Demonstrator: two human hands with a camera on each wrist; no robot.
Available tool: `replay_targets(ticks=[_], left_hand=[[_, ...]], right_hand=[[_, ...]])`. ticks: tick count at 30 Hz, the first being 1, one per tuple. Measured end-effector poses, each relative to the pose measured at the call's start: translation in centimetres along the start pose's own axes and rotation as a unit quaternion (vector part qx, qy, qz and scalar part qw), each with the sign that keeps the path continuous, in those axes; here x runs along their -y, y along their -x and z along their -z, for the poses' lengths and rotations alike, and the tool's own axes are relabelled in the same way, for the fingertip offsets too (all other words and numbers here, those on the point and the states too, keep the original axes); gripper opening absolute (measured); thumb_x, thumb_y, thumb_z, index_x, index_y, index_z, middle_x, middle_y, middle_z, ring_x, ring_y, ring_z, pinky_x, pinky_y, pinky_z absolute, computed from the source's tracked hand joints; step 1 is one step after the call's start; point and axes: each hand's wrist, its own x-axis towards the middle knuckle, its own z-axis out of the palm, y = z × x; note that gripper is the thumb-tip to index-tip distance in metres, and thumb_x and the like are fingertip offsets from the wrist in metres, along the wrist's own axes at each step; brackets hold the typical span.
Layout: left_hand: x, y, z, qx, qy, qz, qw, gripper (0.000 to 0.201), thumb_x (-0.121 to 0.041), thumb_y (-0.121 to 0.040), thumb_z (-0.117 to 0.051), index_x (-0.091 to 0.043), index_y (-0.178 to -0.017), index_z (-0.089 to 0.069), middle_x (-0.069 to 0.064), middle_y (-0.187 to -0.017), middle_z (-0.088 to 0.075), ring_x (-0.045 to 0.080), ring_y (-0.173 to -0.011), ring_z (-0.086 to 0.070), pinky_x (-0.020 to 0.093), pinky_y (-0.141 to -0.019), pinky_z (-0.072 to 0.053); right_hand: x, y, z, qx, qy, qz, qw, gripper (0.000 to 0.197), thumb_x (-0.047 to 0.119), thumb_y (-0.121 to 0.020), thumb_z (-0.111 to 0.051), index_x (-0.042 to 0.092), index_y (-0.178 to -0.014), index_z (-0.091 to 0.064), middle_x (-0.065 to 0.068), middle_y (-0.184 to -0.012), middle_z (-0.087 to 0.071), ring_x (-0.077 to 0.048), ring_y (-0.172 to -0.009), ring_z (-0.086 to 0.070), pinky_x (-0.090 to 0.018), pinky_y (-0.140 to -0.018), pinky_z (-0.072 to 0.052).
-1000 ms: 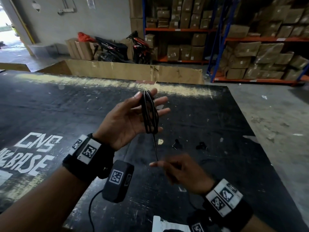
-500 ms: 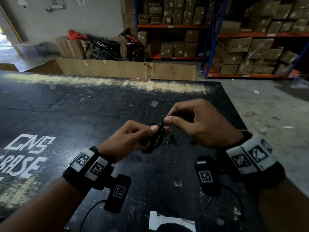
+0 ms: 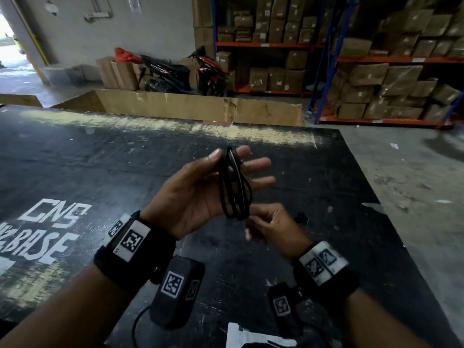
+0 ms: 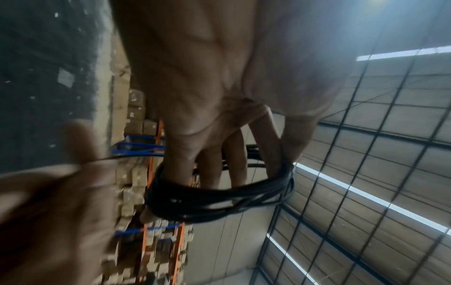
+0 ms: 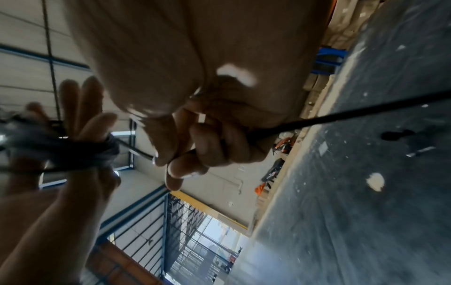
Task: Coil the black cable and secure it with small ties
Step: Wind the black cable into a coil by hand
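Note:
The black cable (image 3: pixel 234 187) is wound in several loops round the straight fingers of my left hand (image 3: pixel 221 169), held palm up above the table; the thumb presses the top of the coil against the index finger. The left wrist view shows the coil (image 4: pixel 214 200) circling those fingers. Just below the coil, my right hand (image 3: pixel 253 222) pinches the loose strand (image 5: pixel 341 117) in curled fingers. A small dark item (image 3: pixel 301 217), perhaps a tie, lies on the table beyond the right hand.
The black table (image 3: pixel 125 159) carries white lettering (image 3: pixel 50 222) at the left. A white paper (image 3: pixel 251 337) lies at its near edge. A long cardboard box (image 3: pixel 200 106) stands past the far edge, and concrete floor (image 3: pixel 414 184) runs to the right.
My left hand has risen and spread its fingers with the coil on them. My right hand has dropped from the coil's top to below it, drawing the strand down.

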Motion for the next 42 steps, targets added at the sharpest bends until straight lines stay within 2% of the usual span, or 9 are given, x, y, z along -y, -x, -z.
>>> replay_targets(ticks=[8, 14, 19, 21, 25, 30, 33, 36, 42], left_hand=[[-1.2, -0.8, 3.0, -0.17, -0.128, -0.061, 0.975, 0.042, -0.027, -0.105, -0.046, -0.005, -0.136, -0.061, 0.012, -0.147, -0.062, 0.034, -0.136, -0.058, 0.064, -0.108, -0.045], [0.7, -0.3, 2.9, -0.171, -0.299, -0.023, 0.939, 0.051, -0.027, -0.093, -0.06, 0.024, -0.095, -0.064, 0.012, -0.129, -0.074, 0.022, -0.127, -0.067, 0.07, -0.101, -0.045], [2.4, 0.7, 2.6, -0.128, -0.338, 0.03, 0.932, 0.036, -0.032, -0.099, -0.067, -0.008, -0.076, -0.081, 0.012, -0.095, -0.079, 0.027, -0.095, -0.07, 0.054, -0.079, -0.046], [2.5, 1.1, 2.5, -0.089, -0.303, 0.049, 0.948, 0.037, -0.023, -0.101, -0.059, -0.007, -0.074, -0.079, 0.018, -0.113, -0.078, 0.029, -0.114, -0.071, 0.055, -0.085, -0.046], [2.2, 1.8, 1.4, -0.017, -0.225, 0.065, 0.972, 0.035, -0.026, -0.099, -0.061, -0.003, -0.083, -0.081, 0.027, -0.137, -0.065, 0.042, -0.132, -0.059, 0.055, -0.094, -0.051], [1.7, 2.0, 0.1, 0.035, -0.109, 0.073, 0.991, 0.029, -0.028, -0.099, -0.059, -0.012, -0.097, -0.083, 0.025, -0.138, -0.063, 0.065, -0.133, -0.043, 0.088, -0.104, -0.019], [1.5, 1.6, 0.1, 0.02, -0.072, 0.061, 0.995, 0.03, -0.028, -0.091, -0.073, -0.002, -0.106, -0.079, 0.025, -0.135, -0.066, 0.07, -0.134, -0.035, 0.087, -0.106, -0.02], [1.2, 1.2, 0.5, 0.006, -0.059, 0.049, 0.997, 0.053, -0.032, -0.09, -0.072, 0.003, -0.129, -0.065, 0.034, -0.149, -0.05, 0.061, -0.141, -0.038, 0.076, -0.111, -0.03], [-0.7, 0.0, 2.2, -0.107, -0.11, -0.02, 0.988, 0.047, -0.03, -0.104, -0.044, -0.003, -0.14, -0.058, 0.019, -0.15, -0.057, 0.042, -0.137, -0.055, 0.069, -0.109, -0.04]], right_hand=[[1.2, 3.0, -1.4, 0.035, 0.127, -0.038, 0.99, 0.027, 0.022, -0.1, -0.059, 0.004, -0.104, -0.079, 0.004, -0.053, -0.054, -0.004, -0.047, -0.048, -0.02, -0.053, -0.041], [6.6, 3.5, 0.4, 0.01, 0.295, 0.048, 0.954, 0.017, 0.031, -0.092, -0.07, 0.018, -0.087, -0.078, 0.0, -0.076, -0.077, -0.019, -0.071, -0.072, -0.043, -0.069, -0.057], [10.8, 2.4, 2.8, -0.002, 0.344, 0.089, 0.935, 0.006, 0.026, -0.086, -0.077, 0.021, -0.084, -0.079, 0.007, -0.076, -0.078, -0.005, -0.072, -0.073, -0.034, -0.072, -0.062], [11.6, 1.6, 3.8, 0.013, 0.304, 0.109, 0.946, 0.005, 0.019, -0.085, -0.079, 0.015, -0.088, -0.079, 0.001, -0.082, -0.079, -0.009, -0.077, -0.075, -0.029, -0.075, -0.063], [10.1, -0.2, 4.5, 0.03, 0.175, 0.141, 0.974, 0.013, 0.005, -0.086, -0.075, 0.001, -0.098, -0.077, -0.011, -0.082, -0.077, -0.013, -0.071, -0.068, -0.016, -0.066, -0.053], [5.5, -1.0, 3.5, 0.019, 0.078, 0.11, 0.991, 0.023, 0.0, -0.093, -0.063, -0.008, -0.112, -0.074, -0.01, -0.079, -0.078, -0.022, -0.065, -0.071, -0.022, -0.064, -0.055], [2.8, -0.7, 1.8, 0.017, -0.005, 0.037, 0.999, 0.02, -0.018, -0.09, -0.056, -0.014, -0.101, -0.072, 0.01, -0.058, -0.07, 0.001, -0.051, -0.064, -0.01, -0.051, -0.049], [0.1, 0.1, 0.3, -0.023, -0.015, -0.012, 1.0, 0.043, -0.014, -0.093, -0.055, 0.016, -0.077, -0.08, 0.007, -0.046, -0.061, 0.002, -0.039, -0.051, -0.011, -0.041, -0.039], [-2.1, 3.0, -1.7, 0.01, 0.049, -0.039, 0.998, 0.025, 0.015, -0.1, -0.058, 0.005, -0.112, -0.077, 0.009, -0.048, -0.053, -0.002, -0.042, -0.046, -0.015, -0.047, -0.039]])
